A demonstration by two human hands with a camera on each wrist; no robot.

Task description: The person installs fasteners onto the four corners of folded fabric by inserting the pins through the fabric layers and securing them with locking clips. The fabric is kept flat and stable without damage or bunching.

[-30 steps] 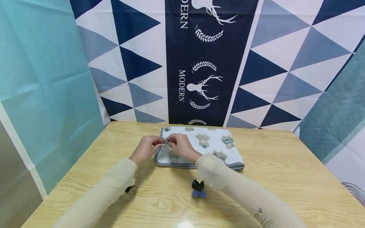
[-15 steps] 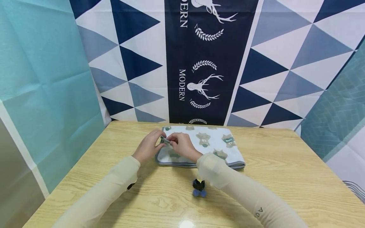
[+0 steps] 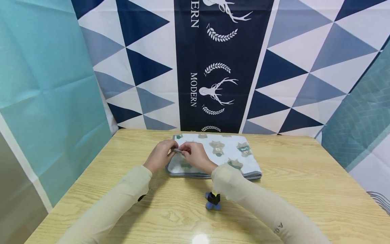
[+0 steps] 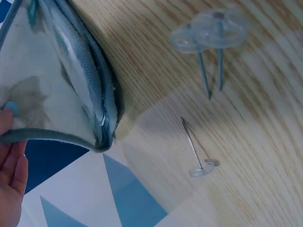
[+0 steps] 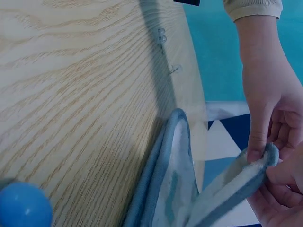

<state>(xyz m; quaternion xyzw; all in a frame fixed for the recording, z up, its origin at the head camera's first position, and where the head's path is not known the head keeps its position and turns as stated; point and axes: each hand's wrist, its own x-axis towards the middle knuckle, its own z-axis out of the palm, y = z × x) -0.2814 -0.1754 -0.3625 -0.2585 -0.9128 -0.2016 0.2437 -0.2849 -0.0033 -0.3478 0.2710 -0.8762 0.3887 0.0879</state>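
A folded white blanket [image 3: 225, 159] with bear prints and a grey-blue edge lies near the back of the table. My left hand [image 3: 159, 155] pinches its raised corner at the left. Close beside it, my right hand [image 3: 195, 154] pinches the same edging between thumb and fingers. In the right wrist view the lifted flap [image 5: 232, 189] stands up from the folded layers, and my left hand [image 5: 272, 104] reaches in from above with its thumb on the edging. Part of my right hand shows at the lower right there.
Clear-headed pins [image 4: 220, 28] and a single pin with a silvery shaft [image 4: 191, 144] lie on the wooden table [image 3: 289, 189], beside the blanket. A small black piece with blue balls [image 3: 213, 200] shows below my right sleeve. A patterned cloth wall [image 3: 146, 64] stands behind.
My left hand has shifted its hold slightly along the raised blanket corner. The edging between the hands has turned a little. My right hand stays nearly in place.
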